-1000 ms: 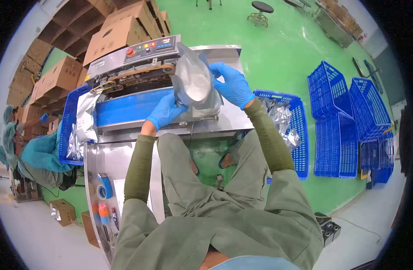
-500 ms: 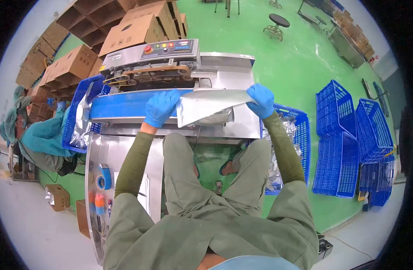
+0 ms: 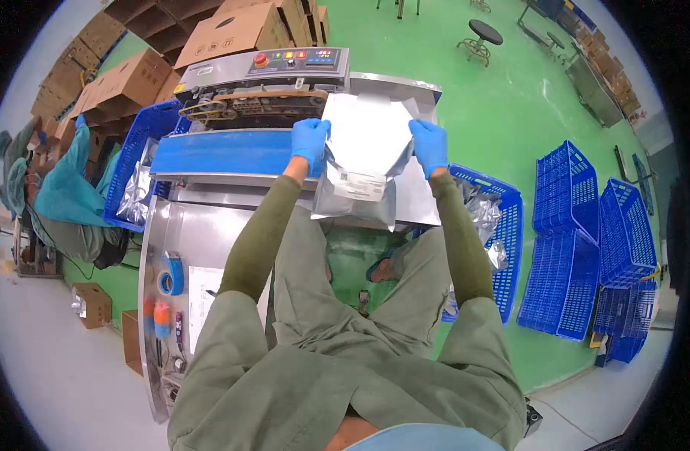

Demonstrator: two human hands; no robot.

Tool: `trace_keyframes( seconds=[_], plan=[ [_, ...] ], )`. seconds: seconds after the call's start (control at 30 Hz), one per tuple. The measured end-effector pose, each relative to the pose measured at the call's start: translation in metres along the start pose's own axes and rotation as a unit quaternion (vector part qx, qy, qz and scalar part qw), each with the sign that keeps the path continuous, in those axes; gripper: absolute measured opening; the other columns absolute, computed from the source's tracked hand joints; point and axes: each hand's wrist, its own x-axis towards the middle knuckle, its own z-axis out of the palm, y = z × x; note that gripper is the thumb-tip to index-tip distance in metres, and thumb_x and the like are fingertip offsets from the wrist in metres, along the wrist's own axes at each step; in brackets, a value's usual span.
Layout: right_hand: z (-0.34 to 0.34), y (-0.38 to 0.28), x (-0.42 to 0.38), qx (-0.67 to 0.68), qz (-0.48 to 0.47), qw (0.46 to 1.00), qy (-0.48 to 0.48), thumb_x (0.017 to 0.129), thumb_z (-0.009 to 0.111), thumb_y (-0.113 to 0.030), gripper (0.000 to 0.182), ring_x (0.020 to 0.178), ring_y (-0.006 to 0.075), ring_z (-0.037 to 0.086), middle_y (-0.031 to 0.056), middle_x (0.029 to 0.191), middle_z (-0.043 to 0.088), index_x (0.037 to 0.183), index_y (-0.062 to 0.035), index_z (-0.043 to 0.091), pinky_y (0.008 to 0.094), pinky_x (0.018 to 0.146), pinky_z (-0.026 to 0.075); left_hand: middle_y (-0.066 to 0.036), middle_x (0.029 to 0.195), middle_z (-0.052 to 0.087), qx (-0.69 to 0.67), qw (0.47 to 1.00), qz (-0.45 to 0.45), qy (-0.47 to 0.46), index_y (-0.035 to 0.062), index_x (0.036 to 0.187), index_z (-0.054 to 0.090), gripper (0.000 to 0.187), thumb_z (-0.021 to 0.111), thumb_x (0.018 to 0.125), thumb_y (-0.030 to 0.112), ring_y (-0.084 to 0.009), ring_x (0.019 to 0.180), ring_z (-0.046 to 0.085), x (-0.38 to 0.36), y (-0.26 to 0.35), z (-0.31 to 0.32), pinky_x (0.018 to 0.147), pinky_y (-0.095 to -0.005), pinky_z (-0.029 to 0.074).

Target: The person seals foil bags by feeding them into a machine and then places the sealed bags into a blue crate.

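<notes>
A silvery foil bag with a white printed label is stretched between my hands, its lower part hanging over the front edge of the metal bench. My left hand, in a blue glove, grips the bag's left edge beside the blue conveyor belt. The bag's right edge is pinched in my blue-gloved right hand. Behind my left hand stands the machine with belts and a control panel.
Blue crates with foil bags stand right and left. Stacked blue crates are further right. Tape and paper lie on the lower metal table. A co-worker in teal is at far left.
Both hands have raised the bag's upper part away from me, and its face and label now show. My left hand has moved right and up. The camera view has shifted slightly.
</notes>
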Motion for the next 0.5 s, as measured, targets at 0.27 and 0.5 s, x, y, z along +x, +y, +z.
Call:
trace_keyframes(
  seconds=[0.27, 0.5],
  plan=[
    [0.049, 0.036, 0.027, 0.073, 0.156, 0.984, -0.054, 0.081, 0.058, -0.023, 0.029, 0.050, 0.0162, 0.054, 0.0081, 0.057, 0.056, 0.067, 0.0018, 0.063, 0.0333, 0.048, 0.044, -0.011, 0.060, 0.058, -0.041, 0.992, -0.121, -0.010, -0.0026, 0.074, 0.065, 0.028, 0.061, 0.083, 0.024, -0.0205, 0.047, 0.054, 0.038, -0.040, -0.008, 0.047, -0.0377, 0.045],
    [0.138, 0.142, 0.063, -0.231, -0.295, 0.923, -0.082, 0.071, 0.067, -0.029, 0.025, 0.070, 0.0283, 0.061, 0.0117, 0.072, 0.061, 0.086, -0.0083, 0.067, 0.0414, 0.067, 0.049, -0.001, 0.096, 0.065, 0.098, 0.992, 0.037, -0.069, 0.0060, 0.106, 0.066, 0.027, 0.047, 0.098, 0.023, -0.0127, 0.083, 0.058, 0.119, -0.192, -0.097, 0.073, -0.0293, 0.049]
  ],
)
